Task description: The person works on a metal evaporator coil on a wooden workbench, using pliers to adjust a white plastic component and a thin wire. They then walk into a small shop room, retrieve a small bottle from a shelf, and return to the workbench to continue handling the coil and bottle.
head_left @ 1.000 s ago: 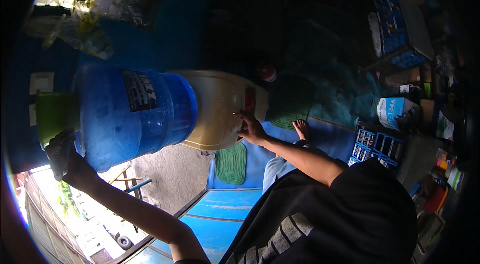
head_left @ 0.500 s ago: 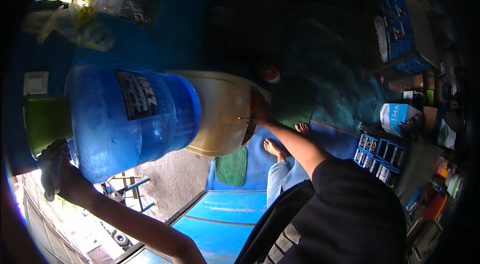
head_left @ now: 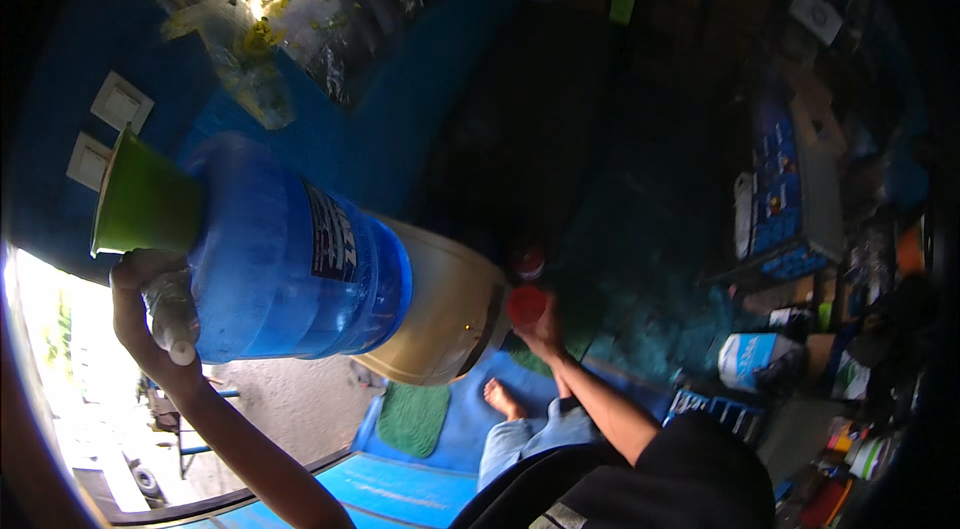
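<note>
My left hand (head_left: 140,314) is closed around what looks like a small clear plastic bottle (head_left: 170,304) with a pale round end. Just beside it a green tapered tub (head_left: 148,197) sits against the end of a big blue water jug (head_left: 260,249). That jug, which carries a dark label, is set in a beige dispenser (head_left: 435,299). My right hand (head_left: 540,334) grips a red cup (head_left: 526,306), its round opening visible, close to the dispenser's front. Part of the right fingers is hidden by the cup.
A green mat (head_left: 412,419) lies on the blue floor near my bare feet (head_left: 503,399). Another red round object (head_left: 528,263) is beyond the cup. Blue-framed racks (head_left: 715,411), a white-and-blue box (head_left: 757,362) and shelves with clutter stand at right. Wall switches (head_left: 122,107) are at left.
My right hand has drawn the red cup away from the dispenser's front, so its opening now shows. The view has turned and shifted; the bottle in my left hand now shows clearly.
</note>
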Tool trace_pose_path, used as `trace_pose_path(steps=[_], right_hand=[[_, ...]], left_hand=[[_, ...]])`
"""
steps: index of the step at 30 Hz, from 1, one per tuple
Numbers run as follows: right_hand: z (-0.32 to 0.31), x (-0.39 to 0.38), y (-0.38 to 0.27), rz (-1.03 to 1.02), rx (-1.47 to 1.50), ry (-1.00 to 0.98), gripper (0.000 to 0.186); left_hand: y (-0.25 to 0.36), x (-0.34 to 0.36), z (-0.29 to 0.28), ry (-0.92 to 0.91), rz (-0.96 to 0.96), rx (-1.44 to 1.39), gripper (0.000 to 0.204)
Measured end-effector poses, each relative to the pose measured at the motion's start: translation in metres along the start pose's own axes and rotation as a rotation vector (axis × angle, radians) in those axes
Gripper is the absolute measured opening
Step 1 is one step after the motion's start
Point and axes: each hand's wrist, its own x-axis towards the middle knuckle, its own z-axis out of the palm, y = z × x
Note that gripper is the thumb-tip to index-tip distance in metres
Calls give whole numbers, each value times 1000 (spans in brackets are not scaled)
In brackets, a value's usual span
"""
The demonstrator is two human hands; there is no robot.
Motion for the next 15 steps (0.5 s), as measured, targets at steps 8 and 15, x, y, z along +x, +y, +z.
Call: trace_pose_path(steps=[8, 15], right_hand=[[-158, -26, -295, -556, 232, -216, 94], [-233, -30, -437, -1158, 352, -621, 99]], left_hand=[[-2, -1, 7, 9, -55, -193, 21], [0, -8, 10, 3, -302, -360, 19]])
